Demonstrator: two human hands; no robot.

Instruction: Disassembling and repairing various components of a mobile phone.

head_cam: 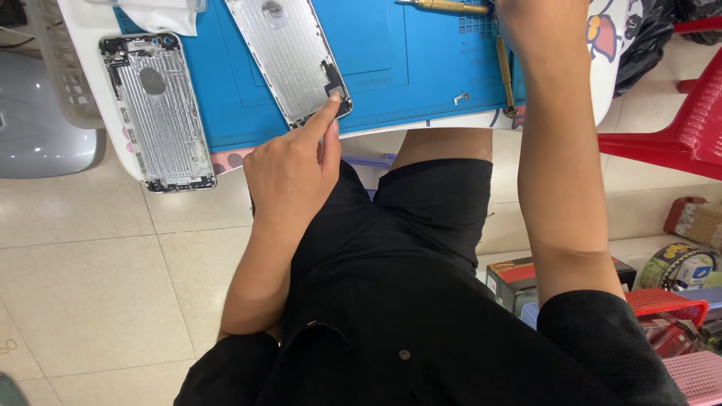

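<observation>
Blue work mat (391, 68), silver phone housings (162, 113), brass-coloured screwdriver (505, 71), red plastic chair (677, 128), black clothing (406, 301), cream floor tiles (90, 271)

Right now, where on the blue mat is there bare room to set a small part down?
Bare blue mat lies between the tilted phone housing under the left hand and the brass-handled tool. It's crowded near the right hand and between the two housings.

On the surface (90, 22) a mat (391, 68) carries one phone housing (289, 56); a second housing (158, 113) lies at its nine o'clock, screwdrivers (505, 71) at three o'clock.
</observation>
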